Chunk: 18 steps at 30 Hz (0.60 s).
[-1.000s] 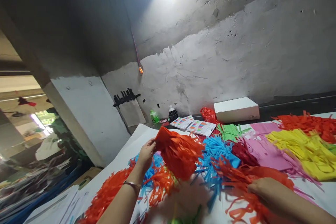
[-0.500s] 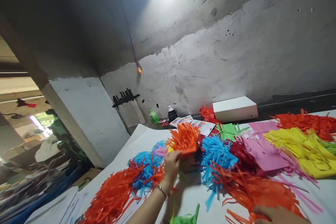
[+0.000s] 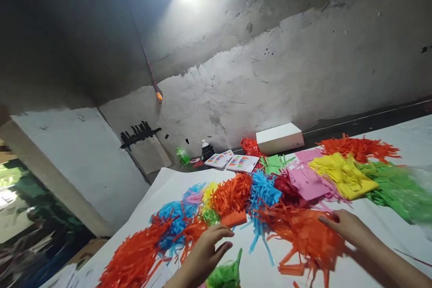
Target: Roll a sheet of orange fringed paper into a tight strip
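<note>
resting open on an orange fringed paper pile (image 3: pixel 303 234), the right hand (image 3: pixel 347 227) holds nothing; the left hand (image 3: pixel 205 252) hovers open, empty.

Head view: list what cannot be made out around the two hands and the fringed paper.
- Left hand: wrist and arm cut off by the bottom edge.
- Green fringed piece: lower part cut off by the bottom edge.
- Green fringed pile at far right: motion blur hides its strips.
- Printed cards by the wall: too small to read.
- Right hand: whether it grips or only rests on the orange fringed paper is unclear.
</note>
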Each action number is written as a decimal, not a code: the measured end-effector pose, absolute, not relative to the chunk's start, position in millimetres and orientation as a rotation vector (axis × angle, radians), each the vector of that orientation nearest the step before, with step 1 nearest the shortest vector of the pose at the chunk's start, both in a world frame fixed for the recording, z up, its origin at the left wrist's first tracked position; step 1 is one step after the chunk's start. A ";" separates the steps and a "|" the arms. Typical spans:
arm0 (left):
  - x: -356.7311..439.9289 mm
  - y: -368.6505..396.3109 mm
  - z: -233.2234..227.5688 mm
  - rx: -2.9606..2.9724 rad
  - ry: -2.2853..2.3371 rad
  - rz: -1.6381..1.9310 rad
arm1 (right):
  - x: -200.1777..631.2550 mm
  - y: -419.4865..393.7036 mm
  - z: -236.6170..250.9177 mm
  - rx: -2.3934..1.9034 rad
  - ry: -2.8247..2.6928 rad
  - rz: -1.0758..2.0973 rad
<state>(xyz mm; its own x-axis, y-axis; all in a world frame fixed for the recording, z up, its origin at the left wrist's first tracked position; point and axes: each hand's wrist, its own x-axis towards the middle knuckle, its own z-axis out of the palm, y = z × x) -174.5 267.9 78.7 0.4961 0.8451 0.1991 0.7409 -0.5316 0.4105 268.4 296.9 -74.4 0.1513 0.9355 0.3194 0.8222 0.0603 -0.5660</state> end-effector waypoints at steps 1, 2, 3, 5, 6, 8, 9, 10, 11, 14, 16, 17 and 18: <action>-163.4 262.8 82.7 2.489 1.306 0.550 | 261.1 295.2 -67.4 -1.715 -1.709 0.259; -151.4 257.9 85.2 2.506 1.269 0.556 | 253.9 291.5 -58.0 -1.647 -1.734 0.288; -138.8 253.1 86.6 2.526 1.236 0.573 | 247.4 285.4 -46.7 -1.570 -1.762 0.308; -110.7 242.8 86.9 2.585 1.197 0.649 | 238.8 265.2 -21.0 -1.396 -1.832 0.324; -95.2 237.1 86.3 2.633 1.187 0.709 | 237.2 251.3 -7.7 -1.302 -1.870 0.321; -61.4 223.8 84.7 2.759 1.151 0.837 | 239.1 217.8 16.5 -1.126 -1.936 0.295; -43.8 216.3 83.8 2.826 1.110 0.882 | 242.4 199.4 26.5 -1.051 -1.958 0.276; -26.6 208.2 82.5 2.884 1.049 0.911 | 247.3 180.8 34.4 -0.982 -1.977 0.250; -10.5 199.5 80.8 2.923 0.979 0.931 | 253.5 162.4 39.4 -0.919 -1.991 0.214; 25.5 169.8 70.1 2.969 0.859 0.996 | 279.1 112.4 32.1 -0.907 -2.050 0.081; 36.9 147.3 55.8 3.024 0.869 1.024 | 298.1 83.5 8.1 -1.134 -2.059 0.018; 39.5 135.5 46.3 3.063 0.880 1.034 | 306.1 69.9 -7.6 -1.276 -2.042 0.007; 40.8 123.5 35.4 3.099 0.884 1.047 | 312.0 56.7 -24.0 -1.391 -2.013 0.003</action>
<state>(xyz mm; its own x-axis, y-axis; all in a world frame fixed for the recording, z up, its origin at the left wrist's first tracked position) 40.8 123.5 35.4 0.6779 0.3943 0.6205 0.5456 -0.8355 -0.0651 312.0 56.7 -24.0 -0.1966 0.8279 0.5253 0.8261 0.4285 -0.3661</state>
